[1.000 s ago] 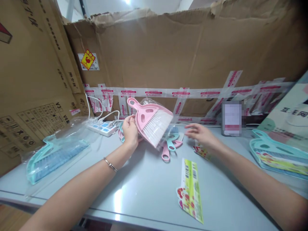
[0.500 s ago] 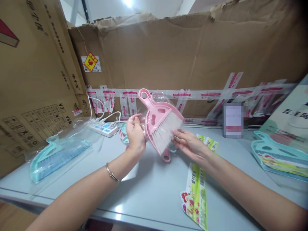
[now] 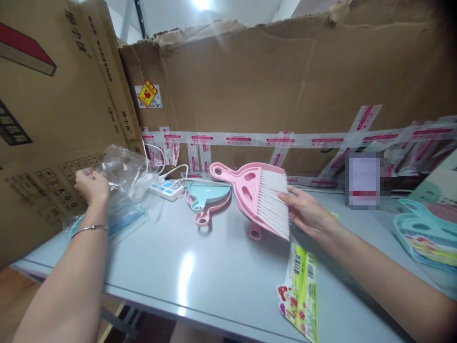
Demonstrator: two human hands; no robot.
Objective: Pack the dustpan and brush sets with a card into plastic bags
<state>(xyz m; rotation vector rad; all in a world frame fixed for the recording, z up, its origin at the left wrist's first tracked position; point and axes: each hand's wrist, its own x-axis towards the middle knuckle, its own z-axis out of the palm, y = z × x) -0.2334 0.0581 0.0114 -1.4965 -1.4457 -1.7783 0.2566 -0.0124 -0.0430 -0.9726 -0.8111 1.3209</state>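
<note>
My right hand [image 3: 307, 209] grips a pink dustpan [image 3: 243, 205] and the pink hand brush [image 3: 252, 186] nested in it, by the white-bristle edge. They are tilted above the table, handles to the left, no bag around them. At the left my left hand [image 3: 92, 186] pinches a crumpled clear plastic bag [image 3: 123, 166], which hangs over a bagged teal brush set [image 3: 128, 223]. Between the hands, a small teal dustpan [image 3: 209, 191] lies on a pink one [image 3: 217, 208]. Beneath the held set, another pink handle end [image 3: 254, 232] shows.
A printed card [image 3: 300, 290] lies near the front edge. At the right rests a teal brush set [image 3: 424, 233] with a card in it. A white power strip [image 3: 167, 189] with cables and a blurred upright device [image 3: 364, 181] stand before the large cardboard box [image 3: 243, 85].
The clear bag has come off the pink set and moved left with my left hand. My right hand keeps hold of the set, which has turned so its handle points left.
</note>
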